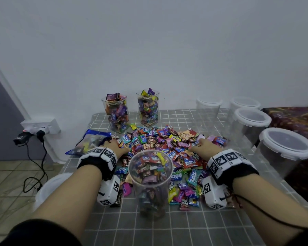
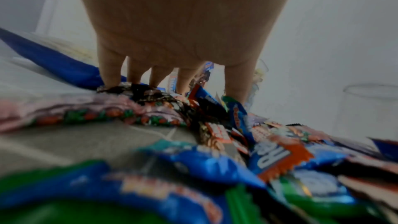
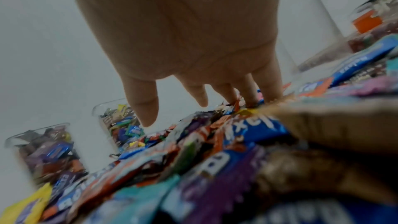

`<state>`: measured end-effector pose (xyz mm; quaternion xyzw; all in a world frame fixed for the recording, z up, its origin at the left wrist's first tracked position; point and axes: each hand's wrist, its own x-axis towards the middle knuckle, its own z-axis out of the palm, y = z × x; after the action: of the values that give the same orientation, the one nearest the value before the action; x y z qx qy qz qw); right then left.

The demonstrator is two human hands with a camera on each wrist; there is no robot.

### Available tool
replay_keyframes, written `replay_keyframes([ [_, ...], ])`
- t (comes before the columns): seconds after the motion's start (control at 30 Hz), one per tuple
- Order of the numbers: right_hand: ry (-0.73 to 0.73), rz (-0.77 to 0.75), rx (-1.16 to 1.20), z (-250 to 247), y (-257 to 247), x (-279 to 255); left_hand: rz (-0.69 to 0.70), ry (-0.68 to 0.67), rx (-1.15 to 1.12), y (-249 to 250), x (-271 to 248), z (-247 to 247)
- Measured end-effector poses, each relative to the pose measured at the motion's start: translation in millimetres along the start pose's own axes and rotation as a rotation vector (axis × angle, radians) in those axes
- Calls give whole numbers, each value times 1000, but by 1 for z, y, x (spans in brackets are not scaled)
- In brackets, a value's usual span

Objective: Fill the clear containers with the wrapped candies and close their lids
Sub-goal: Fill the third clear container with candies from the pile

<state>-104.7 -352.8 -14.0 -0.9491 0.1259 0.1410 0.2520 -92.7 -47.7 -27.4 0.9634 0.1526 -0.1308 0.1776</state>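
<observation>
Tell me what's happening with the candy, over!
Left hand and right hand open, fingers in loose wrapped-candy pile. Near clear round container nearly full, lidless. Nothing blocking.

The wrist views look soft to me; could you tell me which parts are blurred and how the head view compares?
Left wrist view: the nearest candies are heavily blurred, the left hand sharper. Right wrist view: foreground wrappers are smeared, while the right hand and the two filled containers read clearer. Head view: mostly sharp under dim, even light, with wide-angle bending at the edges.
</observation>
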Motion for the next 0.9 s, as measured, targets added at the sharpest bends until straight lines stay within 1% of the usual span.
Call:
replay_keyframes([
  [0.07, -45, -53, -66, 2, -4, -4, 8, -8, 38, 2, -3, 4],
  [0.17, -110, -113, -125, 4, -9, -9, 82, -35, 66, 8, -8, 6],
  [0.33, -107, -216, -268, 6, -19, -26, 196, -99, 171, 18, -22, 1],
  [0.4, -109, -241, -301, 8, -22, -31, 230, -117, 175, 18, -25, -2],
  [0.47, -131, -266, -255, 9, -22, -33, 259, -133, 152, 18, -30, -6],
  [0.57, -181, -319, -75, 2, -20, -41, 291, -110, 122, 15, -35, -8],
  [0.63, -133, -348, 0, -4, -18, -46, 298, -63, 177, 13, -38, -10],
  [0.67, -92, -348, -5, -6, -17, -47, 296, -62, 201, 12, -39, -10],
  [0.73, -57, -325, -83, -7, -15, -50, 302, -95, 227, 11, -42, -9],
  [0.83, -143, -315, -219, 2, -16, -56, 336, -203, 223, 8, -42, 1],
  [0.9, -187, -331, -314, 9, -19, -61, 367, -228, 247, 6, -39, 12],
])
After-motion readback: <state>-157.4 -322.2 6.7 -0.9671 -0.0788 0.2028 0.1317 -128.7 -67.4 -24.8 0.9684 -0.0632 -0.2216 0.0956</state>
